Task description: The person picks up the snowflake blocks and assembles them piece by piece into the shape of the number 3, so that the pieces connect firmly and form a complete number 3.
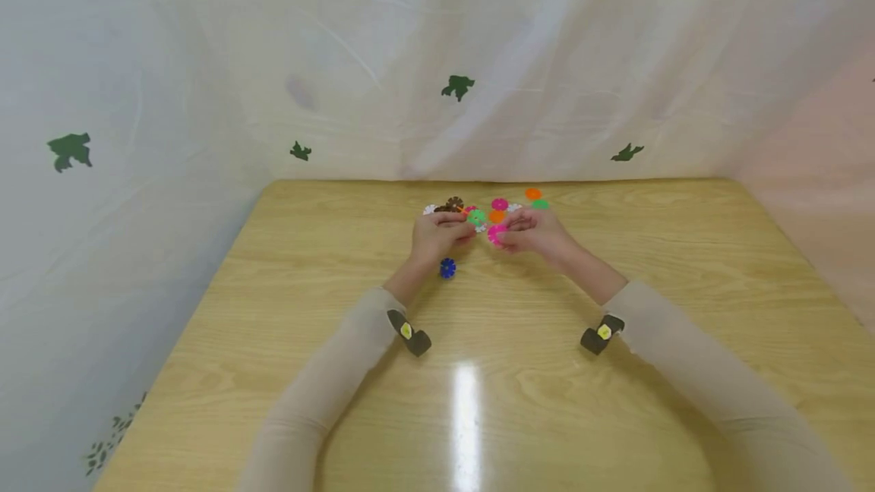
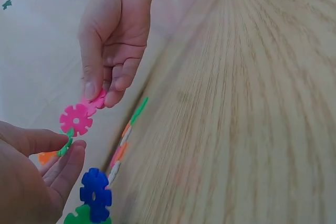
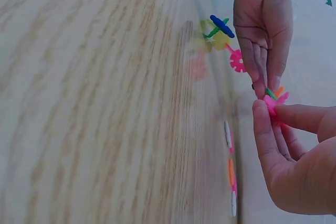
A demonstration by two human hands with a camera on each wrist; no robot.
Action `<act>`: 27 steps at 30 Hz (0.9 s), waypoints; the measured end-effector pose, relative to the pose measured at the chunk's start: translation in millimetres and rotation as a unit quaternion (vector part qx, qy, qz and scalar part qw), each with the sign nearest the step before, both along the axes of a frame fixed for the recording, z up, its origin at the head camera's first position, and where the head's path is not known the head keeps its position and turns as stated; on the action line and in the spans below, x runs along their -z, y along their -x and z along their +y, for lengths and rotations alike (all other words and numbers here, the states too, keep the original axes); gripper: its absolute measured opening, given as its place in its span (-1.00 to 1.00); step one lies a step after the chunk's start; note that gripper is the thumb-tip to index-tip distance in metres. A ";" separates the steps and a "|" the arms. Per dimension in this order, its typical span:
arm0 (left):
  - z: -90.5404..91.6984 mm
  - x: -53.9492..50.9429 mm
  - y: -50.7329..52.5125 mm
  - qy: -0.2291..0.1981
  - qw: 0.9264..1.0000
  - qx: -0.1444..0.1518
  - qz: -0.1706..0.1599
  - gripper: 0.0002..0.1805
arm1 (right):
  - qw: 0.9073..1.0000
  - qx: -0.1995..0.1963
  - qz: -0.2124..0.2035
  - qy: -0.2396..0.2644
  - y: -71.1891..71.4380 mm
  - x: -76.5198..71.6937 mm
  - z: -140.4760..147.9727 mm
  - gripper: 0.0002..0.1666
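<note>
Near the back of the table, my left hand pinches a green notched plastic disc between thumb and fingers. An orange disc shows behind those fingers in the left wrist view. My right hand pinches a pink notched disc. Another pink disc sits between it and the green one, and its lower edge meets the green disc. Below my left hand stands a blue disc, slotted into a green disc at the bottom of the left wrist view.
Several loose discs lie along the table's back edge, among them an orange disc, a magenta disc and a brown disc. A pale curtain hangs behind the wooden table.
</note>
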State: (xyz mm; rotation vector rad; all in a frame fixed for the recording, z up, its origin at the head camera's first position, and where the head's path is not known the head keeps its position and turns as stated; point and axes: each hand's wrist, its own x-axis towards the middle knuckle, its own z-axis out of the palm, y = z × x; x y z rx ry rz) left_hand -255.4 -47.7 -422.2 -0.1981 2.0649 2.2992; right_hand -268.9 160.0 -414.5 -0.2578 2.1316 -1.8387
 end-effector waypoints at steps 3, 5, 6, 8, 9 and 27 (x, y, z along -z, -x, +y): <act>-0.8 1.5 2.2 -0.002 1.000 0.003 -0.013 -0.70 | 1.000 -0.006 0.001 -0.022 -1.6 -0.4 0.7 -0.71; -1.9 2.2 3.9 -0.005 1.000 0.005 -0.020 -0.71 | 0.999 -0.016 0.005 -0.039 -1.9 -0.1 1.8 -0.67; -2.6 2.5 4.8 -0.005 1.000 0.006 -0.024 -0.71 | 0.999 -0.022 0.006 -0.046 -2.1 -0.1 2.4 -0.66; -3.9 2.8 6.2 -0.004 1.000 0.011 -0.029 -0.72 | 0.998 -0.033 0.008 -0.054 -2.0 0.8 3.3 -0.65; -4.4 3.0 7.1 -0.004 0.999 0.013 -0.029 -0.72 | 0.997 -0.040 0.009 -0.060 -1.6 1.7 3.7 -0.65; -20.4 8.7 29.6 0.015 0.997 0.068 -0.017 -0.68 | 0.985 -0.108 -0.016 -0.137 9.2 1.3 -4.3 -0.62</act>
